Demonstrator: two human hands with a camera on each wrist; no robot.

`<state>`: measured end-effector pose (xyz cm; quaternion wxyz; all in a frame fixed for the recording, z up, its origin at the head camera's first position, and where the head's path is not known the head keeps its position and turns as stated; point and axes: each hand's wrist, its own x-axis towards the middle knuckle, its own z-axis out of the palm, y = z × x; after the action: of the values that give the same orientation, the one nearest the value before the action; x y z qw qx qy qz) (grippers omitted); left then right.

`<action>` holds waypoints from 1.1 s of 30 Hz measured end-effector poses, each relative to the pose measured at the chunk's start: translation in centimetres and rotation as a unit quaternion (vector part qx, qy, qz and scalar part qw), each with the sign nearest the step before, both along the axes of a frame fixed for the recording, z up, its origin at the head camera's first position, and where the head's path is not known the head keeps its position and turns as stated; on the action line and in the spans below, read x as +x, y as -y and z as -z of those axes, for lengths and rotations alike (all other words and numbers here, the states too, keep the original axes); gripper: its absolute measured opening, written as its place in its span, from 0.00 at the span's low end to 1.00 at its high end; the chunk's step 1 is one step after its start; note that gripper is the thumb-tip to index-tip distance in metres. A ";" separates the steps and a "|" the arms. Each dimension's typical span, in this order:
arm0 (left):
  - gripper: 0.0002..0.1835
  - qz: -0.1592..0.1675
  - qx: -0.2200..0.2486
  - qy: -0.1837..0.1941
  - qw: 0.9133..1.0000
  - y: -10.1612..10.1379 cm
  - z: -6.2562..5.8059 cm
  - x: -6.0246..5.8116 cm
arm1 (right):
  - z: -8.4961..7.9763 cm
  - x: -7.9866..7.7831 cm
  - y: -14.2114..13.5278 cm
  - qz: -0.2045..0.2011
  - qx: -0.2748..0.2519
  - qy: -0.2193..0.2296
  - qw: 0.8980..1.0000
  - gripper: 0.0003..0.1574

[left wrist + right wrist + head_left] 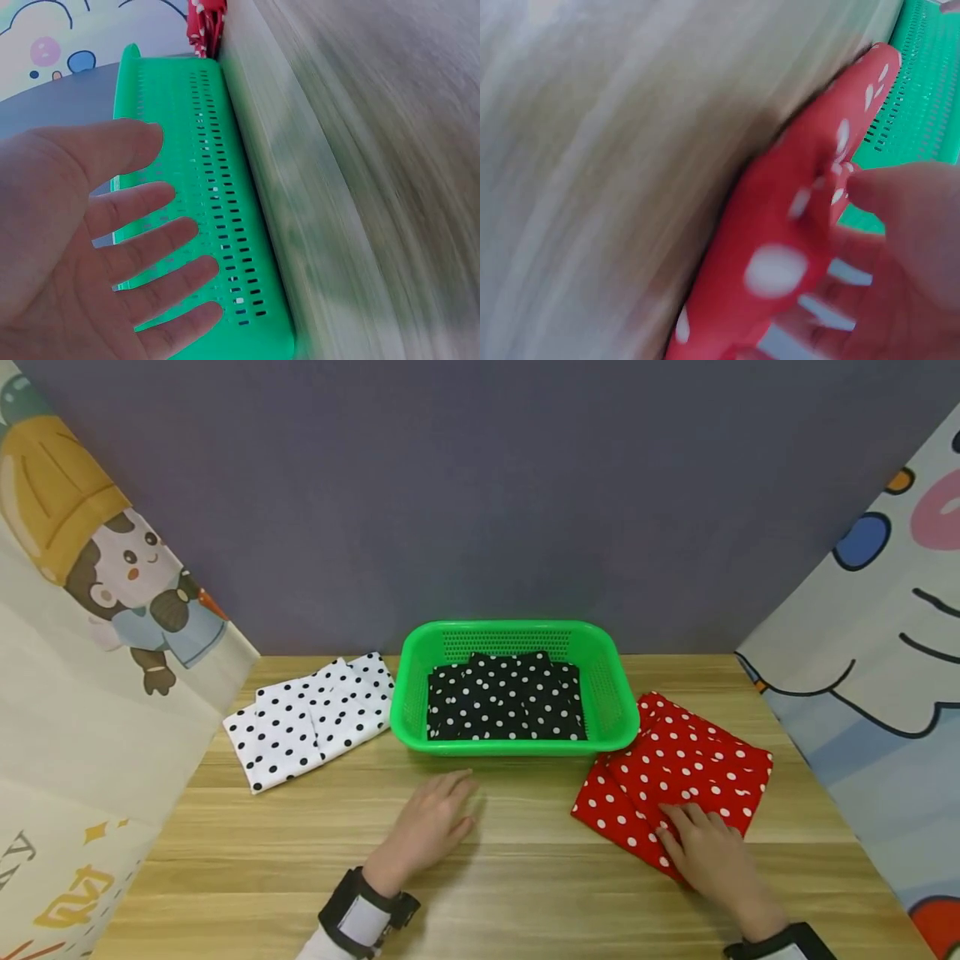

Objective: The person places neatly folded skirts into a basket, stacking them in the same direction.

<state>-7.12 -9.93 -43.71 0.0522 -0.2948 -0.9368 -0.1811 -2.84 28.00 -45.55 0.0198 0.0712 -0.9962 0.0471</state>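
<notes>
My right hand (712, 856) rests its fingers on the near part of a folded red cloth with white dots (690, 760). In the right wrist view the thumb (877, 191) meets a small fold of the red cloth (757, 247), and the other fingers are spread. Just in front of a green plastic basket (517, 747) hovers my left hand (427, 822), holding nothing. Its fingers are extended and apart before the basket's slotted side (217, 187) in the left wrist view. Inside the basket lies a folded black cloth with white dots (502, 697).
A folded white cloth with black dots (311, 718) lies left of the basket. The red cloth's far left edge meets the basket's right end. A dark grey wall (495, 502) stands behind the wooden table (517, 893), with cartoon-printed panels (862, 693) at both sides.
</notes>
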 end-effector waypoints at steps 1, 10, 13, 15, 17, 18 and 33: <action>0.27 0.001 -0.001 0.000 1.000 -0.1 0.0 0.0 | -0.1 0.0 0.2 -0.005 -0.003 -0.003 1.000 0.29; 0.27 0.005 -0.015 0.007 1.000 -0.8 -0.1 0.3 | -0.8 0.3 1.3 -0.027 -0.003 0.014 1.000 0.25; 0.27 0.011 -0.018 0.010 1.000 -1.3 -0.1 0.4 | -1.1 0.5 1.8 -0.036 -0.002 0.026 0.999 0.24; 0.27 0.019 -0.022 0.009 1.000 -1.7 0.0 0.6 | -1.2 0.6 2.0 -0.047 -0.001 0.037 0.998 0.24; 0.27 0.029 -0.023 0.002 0.999 -2.3 0.2 0.7 | -1.2 0.8 2.3 -0.062 -0.001 0.044 0.997 0.25; 0.27 0.035 -0.026 -0.003 0.999 -2.6 0.3 0.8 | -1.2 0.8 2.4 -0.068 -0.002 0.048 0.997 0.25; 0.23 0.116 -0.074 -0.040 0.990 -7.8 1.2 1.8 | -1.0 1.5 5.6 -0.109 -0.044 0.077 0.990 0.26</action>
<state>-5.36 -2.18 -44.92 0.0462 -0.4114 -0.9043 -0.1043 -1.33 22.41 -44.52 -0.0592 0.1743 -0.9780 0.0981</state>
